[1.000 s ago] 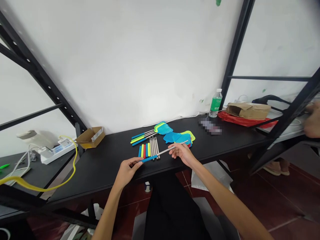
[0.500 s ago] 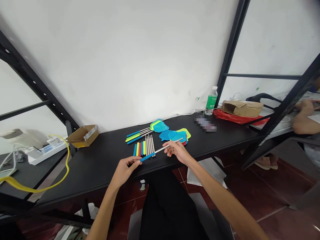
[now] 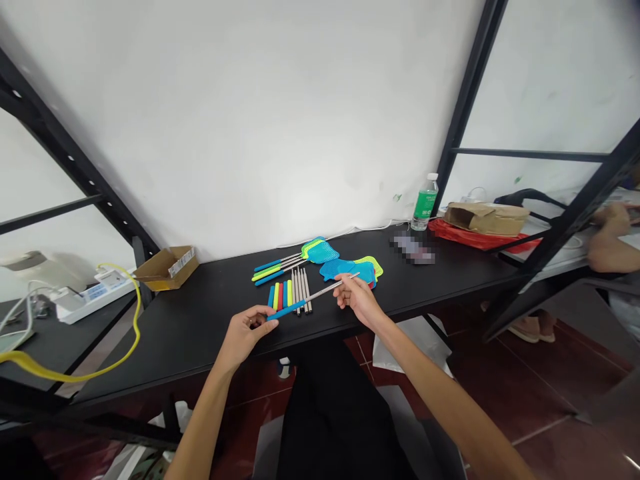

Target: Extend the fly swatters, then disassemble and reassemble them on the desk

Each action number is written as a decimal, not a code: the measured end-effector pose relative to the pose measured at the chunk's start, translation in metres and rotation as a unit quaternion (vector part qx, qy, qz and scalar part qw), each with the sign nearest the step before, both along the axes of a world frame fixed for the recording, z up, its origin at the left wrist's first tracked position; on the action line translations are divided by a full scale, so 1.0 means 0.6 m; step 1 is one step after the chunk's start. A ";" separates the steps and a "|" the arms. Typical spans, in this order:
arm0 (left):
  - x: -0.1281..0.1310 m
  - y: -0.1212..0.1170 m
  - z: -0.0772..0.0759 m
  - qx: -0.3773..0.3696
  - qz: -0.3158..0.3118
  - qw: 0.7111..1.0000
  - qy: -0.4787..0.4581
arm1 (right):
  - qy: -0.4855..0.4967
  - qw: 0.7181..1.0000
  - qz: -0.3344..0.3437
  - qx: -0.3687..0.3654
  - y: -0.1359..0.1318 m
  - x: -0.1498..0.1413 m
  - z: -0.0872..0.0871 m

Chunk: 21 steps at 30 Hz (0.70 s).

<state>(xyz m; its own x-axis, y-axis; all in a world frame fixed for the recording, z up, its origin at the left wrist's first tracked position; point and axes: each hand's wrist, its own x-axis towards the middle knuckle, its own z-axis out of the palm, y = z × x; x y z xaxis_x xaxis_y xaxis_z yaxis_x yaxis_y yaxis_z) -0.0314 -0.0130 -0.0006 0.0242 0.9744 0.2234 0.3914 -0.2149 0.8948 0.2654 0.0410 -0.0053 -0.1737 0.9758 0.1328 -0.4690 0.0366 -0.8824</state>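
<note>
A white wall (image 3: 240,120) is rising behind everything, with faint marks scattered across it and even, pale light washing over it. Black slotted steel shelving uprights (image 3: 467,113) are framing it on both sides, and a long black table (image 3: 200,347) is running along its foot. Below, dark red floor tiles (image 3: 530,393) with pale grout lines are spreading out under the table and away to the right

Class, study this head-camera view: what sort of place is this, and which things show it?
Probably a small workroom, not a home: black metal shelving frames a long black bench, fly-swatter parts are laid out in rows, and a power strip sits nearby.
</note>
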 end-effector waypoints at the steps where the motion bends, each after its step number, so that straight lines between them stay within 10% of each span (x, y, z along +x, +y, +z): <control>1: -0.001 0.000 0.000 -0.003 0.006 1.000 -0.019 | 0.008 1.000 -0.004 0.000 0.001 0.000 -0.001; 21: -0.015 0.005 -0.001 -0.011 0.069 0.953 -0.294 | 0.005 0.999 -0.043 0.009 0.008 -0.002 -0.011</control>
